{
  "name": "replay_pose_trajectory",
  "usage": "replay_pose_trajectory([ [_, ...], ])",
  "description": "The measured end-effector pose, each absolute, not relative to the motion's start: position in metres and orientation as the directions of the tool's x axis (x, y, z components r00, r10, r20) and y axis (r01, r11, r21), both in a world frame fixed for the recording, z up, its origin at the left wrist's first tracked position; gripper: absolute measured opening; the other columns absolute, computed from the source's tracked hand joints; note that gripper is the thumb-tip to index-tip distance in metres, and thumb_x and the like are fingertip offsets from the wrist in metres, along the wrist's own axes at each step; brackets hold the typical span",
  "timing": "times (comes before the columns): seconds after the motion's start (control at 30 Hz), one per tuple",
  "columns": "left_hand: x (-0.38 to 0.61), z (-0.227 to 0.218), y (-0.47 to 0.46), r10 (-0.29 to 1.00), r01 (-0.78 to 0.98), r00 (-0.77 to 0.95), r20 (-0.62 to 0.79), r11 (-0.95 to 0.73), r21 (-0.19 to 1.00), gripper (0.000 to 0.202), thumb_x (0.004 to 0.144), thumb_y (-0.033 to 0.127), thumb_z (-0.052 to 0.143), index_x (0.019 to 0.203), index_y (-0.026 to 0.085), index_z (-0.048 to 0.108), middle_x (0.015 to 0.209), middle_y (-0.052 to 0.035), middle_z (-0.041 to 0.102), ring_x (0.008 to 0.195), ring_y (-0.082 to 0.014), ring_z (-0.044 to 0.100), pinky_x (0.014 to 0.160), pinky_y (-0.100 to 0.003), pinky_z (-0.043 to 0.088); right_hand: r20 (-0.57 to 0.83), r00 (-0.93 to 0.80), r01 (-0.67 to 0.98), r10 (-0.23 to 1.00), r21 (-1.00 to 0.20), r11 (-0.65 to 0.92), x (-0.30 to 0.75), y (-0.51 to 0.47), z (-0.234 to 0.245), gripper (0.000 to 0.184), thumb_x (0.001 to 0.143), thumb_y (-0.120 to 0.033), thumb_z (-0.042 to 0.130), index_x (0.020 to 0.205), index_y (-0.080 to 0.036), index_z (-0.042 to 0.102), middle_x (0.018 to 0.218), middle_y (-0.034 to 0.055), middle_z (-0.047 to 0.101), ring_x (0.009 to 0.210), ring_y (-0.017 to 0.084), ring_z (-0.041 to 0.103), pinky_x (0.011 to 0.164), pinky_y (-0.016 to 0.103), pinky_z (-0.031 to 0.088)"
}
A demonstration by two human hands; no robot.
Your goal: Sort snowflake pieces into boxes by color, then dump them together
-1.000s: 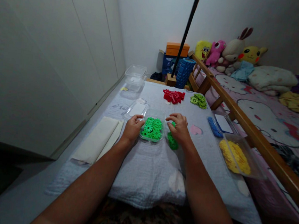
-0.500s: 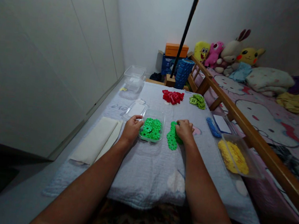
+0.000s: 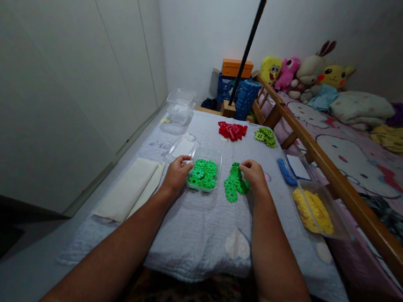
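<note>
My left hand (image 3: 177, 173) is closed on the left wall of a clear plastic container (image 3: 220, 167), which stands on the cloth. Green flower-shaped plastic discs (image 3: 205, 172) lie heaped inside it. To the right of the container is a loose pile of the same green discs (image 3: 232, 187). My right hand (image 3: 255, 175) is at the right side of this pile, thumb and fingertips pinched on a green disc that they largely hide. Behind the container's left side lies a clear lid (image 3: 184, 147) with a white label.
Red pieces (image 3: 232, 131) and light-green pieces (image 3: 265, 137) lie at the back. Stacked clear containers (image 3: 180, 104) stand back left, a folded beige cloth (image 3: 127, 189) front left. On the right are blue pieces (image 3: 286, 171) and a container of yellow pieces (image 3: 312, 211), beside a wooden bed rail (image 3: 343, 177).
My right hand has shifted slightly right and turned, uncovering more of the loose green pile. My left hand still holds the container in the same place.
</note>
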State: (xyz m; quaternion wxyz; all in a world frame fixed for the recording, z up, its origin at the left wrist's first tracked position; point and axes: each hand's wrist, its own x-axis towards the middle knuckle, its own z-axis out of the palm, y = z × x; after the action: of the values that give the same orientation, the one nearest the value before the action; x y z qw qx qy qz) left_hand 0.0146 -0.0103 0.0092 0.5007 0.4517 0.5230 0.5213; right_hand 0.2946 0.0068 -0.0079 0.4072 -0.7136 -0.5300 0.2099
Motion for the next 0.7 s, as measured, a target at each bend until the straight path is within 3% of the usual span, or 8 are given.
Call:
replay_pose_trajectory([
  [0.13, 0.015, 0.01, -0.011, 0.994, -0.06, -0.086, -0.06, 0.055, 0.997, 0.042, 0.067, 0.039, 0.069, 0.101, 0.015, 0.066, 0.058, 0.0081, 0.047, 0.051, -0.0099, 0.041, 0.051, -0.023, 0.03, 0.121, 0.408, 0.424, 0.905, -0.903, -0.07, 0.293, 0.007, 0.0, 0.009, 0.064, -0.029, 0.063, 0.064, -0.022, 0.059, 0.062, -0.0031, 0.056, 0.064, 0.017, 0.052, 0.065, 0.03, 0.043],
  [0.3, 0.015, 0.013, -0.011, 0.994, -0.051, -0.085, -0.069, 0.065, 0.997, 0.042, 0.065, 0.038, 0.069, 0.1, 0.015, 0.066, 0.058, 0.0069, 0.05, 0.052, -0.011, 0.044, 0.051, -0.023, 0.032, 0.291, 0.455, 0.384, 0.842, -0.917, 0.109, 0.278, 0.002, 0.017, 0.013, 0.068, -0.034, 0.064, 0.069, -0.022, 0.059, 0.068, -0.0015, 0.059, 0.069, 0.018, 0.055, 0.071, 0.032, 0.045],
  [0.47, 0.015, 0.013, -0.011, 0.995, -0.062, -0.079, -0.063, 0.058, 0.996, 0.043, 0.065, 0.039, 0.069, 0.101, 0.015, 0.065, 0.057, 0.0081, 0.048, 0.052, -0.0106, 0.043, 0.051, -0.023, 0.032, 0.434, 0.232, 0.479, 0.87, -0.83, 0.287, 0.247, -0.014, 0.033, 0.013, 0.08, -0.036, 0.064, 0.079, -0.023, 0.065, 0.083, 0.0026, 0.069, 0.088, 0.022, 0.061, 0.09, 0.038, 0.047],
  [0.6, 0.014, 0.01, -0.009, 0.995, -0.067, -0.074, -0.07, 0.065, 0.996, 0.043, 0.066, 0.039, 0.069, 0.102, 0.015, 0.065, 0.057, 0.0083, 0.048, 0.051, -0.0104, 0.043, 0.051, -0.023, 0.033, 0.433, 0.03, 0.602, 0.901, -0.727, 0.33, 0.222, -0.023, 0.033, 0.006, 0.084, -0.028, 0.065, 0.082, -0.024, 0.069, 0.098, 0.0044, 0.071, 0.107, 0.025, 0.059, 0.105, 0.043, 0.039],
  [0.7, 0.014, 0.008, -0.008, 0.995, -0.064, -0.066, -0.069, 0.065, 0.996, 0.044, 0.066, 0.039, 0.069, 0.103, 0.015, 0.065, 0.058, 0.0078, 0.05, 0.051, -0.0108, 0.045, 0.051, -0.023, 0.033, 0.392, -0.017, 0.663, 0.92, -0.684, 0.303, 0.213, -0.023, 0.027, 0.004, 0.083, -0.024, 0.068, 0.084, -0.025, 0.073, 0.115, 0.0062, 0.07, 0.119, 0.027, 0.054, 0.11, 0.048, 0.034],
])
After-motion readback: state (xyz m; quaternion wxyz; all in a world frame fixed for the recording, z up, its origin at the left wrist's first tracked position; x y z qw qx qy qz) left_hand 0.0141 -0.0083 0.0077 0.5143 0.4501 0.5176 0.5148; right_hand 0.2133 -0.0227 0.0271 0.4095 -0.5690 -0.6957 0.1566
